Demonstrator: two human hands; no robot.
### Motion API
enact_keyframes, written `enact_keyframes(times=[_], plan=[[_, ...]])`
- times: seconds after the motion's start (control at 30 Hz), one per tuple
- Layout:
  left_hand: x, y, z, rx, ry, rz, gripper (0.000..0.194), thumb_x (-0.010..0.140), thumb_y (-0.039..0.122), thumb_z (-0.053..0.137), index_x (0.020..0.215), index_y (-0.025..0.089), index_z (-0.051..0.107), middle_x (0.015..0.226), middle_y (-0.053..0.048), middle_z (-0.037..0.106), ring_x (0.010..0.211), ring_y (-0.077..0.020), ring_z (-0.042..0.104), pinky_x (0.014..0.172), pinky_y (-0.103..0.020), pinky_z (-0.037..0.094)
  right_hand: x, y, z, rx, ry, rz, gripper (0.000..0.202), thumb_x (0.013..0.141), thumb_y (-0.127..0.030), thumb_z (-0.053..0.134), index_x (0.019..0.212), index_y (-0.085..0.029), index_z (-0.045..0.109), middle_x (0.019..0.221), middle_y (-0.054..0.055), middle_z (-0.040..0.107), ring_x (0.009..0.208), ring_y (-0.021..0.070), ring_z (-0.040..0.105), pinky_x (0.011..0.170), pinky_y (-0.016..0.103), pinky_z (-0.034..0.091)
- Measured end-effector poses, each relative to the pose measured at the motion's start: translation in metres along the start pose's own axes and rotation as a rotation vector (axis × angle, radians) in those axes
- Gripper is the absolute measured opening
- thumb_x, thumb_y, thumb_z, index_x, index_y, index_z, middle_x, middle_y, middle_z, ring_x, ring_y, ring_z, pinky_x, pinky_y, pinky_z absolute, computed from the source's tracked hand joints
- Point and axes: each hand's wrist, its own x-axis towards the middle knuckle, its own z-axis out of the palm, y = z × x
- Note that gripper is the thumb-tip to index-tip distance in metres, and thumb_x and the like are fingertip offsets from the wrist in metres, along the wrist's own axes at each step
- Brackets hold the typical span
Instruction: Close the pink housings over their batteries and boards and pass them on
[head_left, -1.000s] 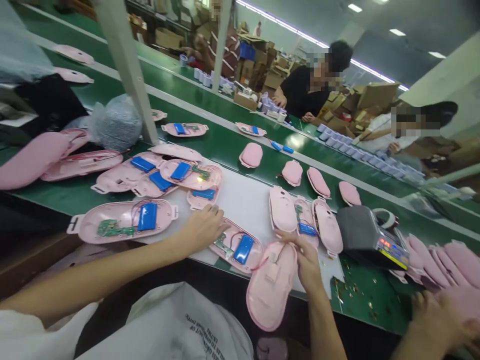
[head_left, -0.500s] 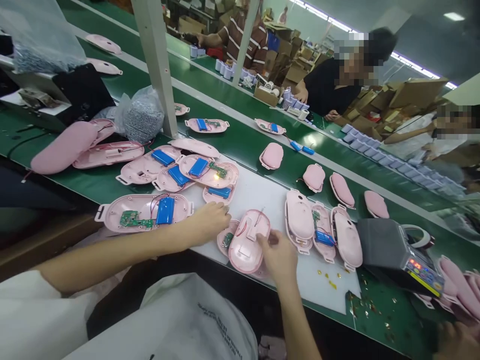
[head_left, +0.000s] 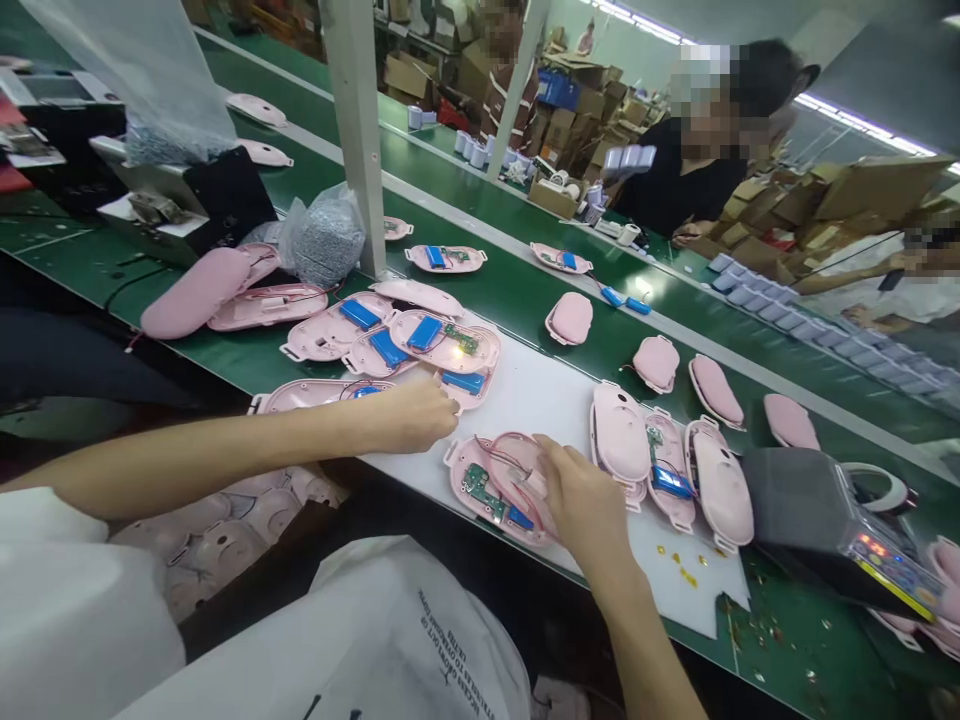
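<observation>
fitting seemed the step in hand: right hand (head_left: 581, 500) pressed curled fingers onto the pink shell (head_left: 499, 485) (board and wires beneath them), left hand (head_left: 409, 415) loosely clenched just beyond; next called for careful seating.

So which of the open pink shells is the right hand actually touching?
The open pink shell at the white mat's near edge, under the right hand; its green circuit board shows.
</observation>
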Motion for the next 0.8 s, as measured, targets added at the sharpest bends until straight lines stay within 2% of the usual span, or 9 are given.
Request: enact_keyframes(times=[0.07,0.17,0.3,0.4,0.5,0.57,0.67,0.73,0.8], plan=[[-0.005,-0.004,0.0,-0.101,0.07,0.01,0.011,0.07,0.004,0.059,0.068,0.014,0.062,0.072,-0.008,0.064,0.06,-0.02,0.057,0.057,-0.032,0.037,0.004,0.001,-0.003,-0.033,-0.026,-0.016,0.036,0.102,-0.021,0.039,0.118,-0.021,0.071,0.08,0.004,0.069,0.058,0.0143,0.057,0.053,0.027,0.031],[-0.006,0.001,0.001,-0.367,0.3,-0.084,0.004,0.076,0.012,0.056,0.075,0.016,0.058,0.077,-0.005,0.062,0.063,-0.0175,0.055,0.057,-0.029,0.038,0.009,0.001,-0.01,-0.046,-0.052,-0.06,0.033,0.101,-0.019,0.043,0.12,-0.022,0.07,0.081,0.003,0.068,0.061,0.0147,0.059,0.055,0.027,0.032],[0.011,0.032,0.01,-0.641,0.59,-0.273,0.008,0.086,0.014,0.046,0.081,0.018,0.051,0.08,-0.002,0.059,0.073,-0.0164,0.056,0.067,-0.027,0.045,0.014,-0.006,-0.013,-0.072,-0.106,-0.095,0.032,0.1,-0.017,0.046,0.122,-0.022,0.068,0.078,0.003,0.066,0.065,0.0152,0.06,0.057,0.026,0.033],[0.033,0.062,0.023,-0.402,0.771,-0.358,0.009,0.087,0.013,0.044,0.082,0.017,0.051,0.084,-0.006,0.059,0.08,-0.0212,0.056,0.073,-0.033,0.047,0.019,-0.011,-0.015,-0.058,-0.082,-0.104,0.033,0.101,-0.016,0.043,0.122,-0.023,0.068,0.079,0.003,0.067,0.064,0.0157,0.061,0.057,0.027,0.033],[0.049,0.077,0.033,-0.027,0.897,-0.35,0.011,0.09,0.014,0.045,0.086,0.014,0.055,0.091,-0.012,0.06,0.086,-0.0255,0.056,0.075,-0.037,0.047,0.023,-0.01,-0.018,0.023,-0.049,-0.133,0.034,0.101,-0.016,0.04,0.121,-0.022,0.068,0.088,0.003,0.071,0.07,0.0162,0.064,0.06,0.027,0.037],[0.05,0.075,0.032,0.109,0.885,-0.265,0.013,0.092,0.011,0.045,0.089,0.013,0.058,0.099,-0.013,0.061,0.09,-0.0244,0.058,0.075,-0.036,0.047,0.026,-0.006,-0.022,0.049,-0.03,-0.135,0.033,0.101,-0.017,0.04,0.119,-0.021,0.068,0.093,0.003,0.072,0.071,0.0159,0.065,0.061,0.027,0.039],[0.036,0.062,0.015,0.156,0.691,-0.148,0.017,0.091,0.004,0.046,0.097,0.011,0.06,0.111,-0.014,0.062,0.096,-0.0234,0.06,0.081,-0.035,0.047,0.032,-0.001,-0.028,-0.022,-0.006,-0.126,0.034,0.101,-0.019,0.04,0.118,-0.022,0.069,0.092,0.003,0.073,0.066,0.0163,0.064,0.055,0.028,0.037],[0.018,0.052,0.0,0.135,0.509,-0.135,0.017,0.088,0.0,0.049,0.095,0.01,0.062,0.104,-0.014,0.064,0.091,-0.0248,0.062,0.078,-0.037,0.047,0.035,0.0,-0.031,-0.074,-0.008,-0.118,0.034,0.101,-0.02,0.04,0.117,-0.022,0.07,0.088,0.002,0.072,0.063,0.0171,0.063,0.053,0.03,0.035],[-0.002,0.043,-0.012,0.064,0.319,-0.124,0.019,0.082,-0.004,0.053,0.085,0.011,0.062,0.084,-0.01,0.065,0.077,-0.0243,0.063,0.069,-0.036,0.046,0.036,-0.003,-0.031,-0.056,-0.029,-0.104,0.034,0.101,-0.021,0.04,0.118,-0.023,0.07,0.09,0.002,0.073,0.065,0.0174,0.063,0.054,0.03,0.037]])
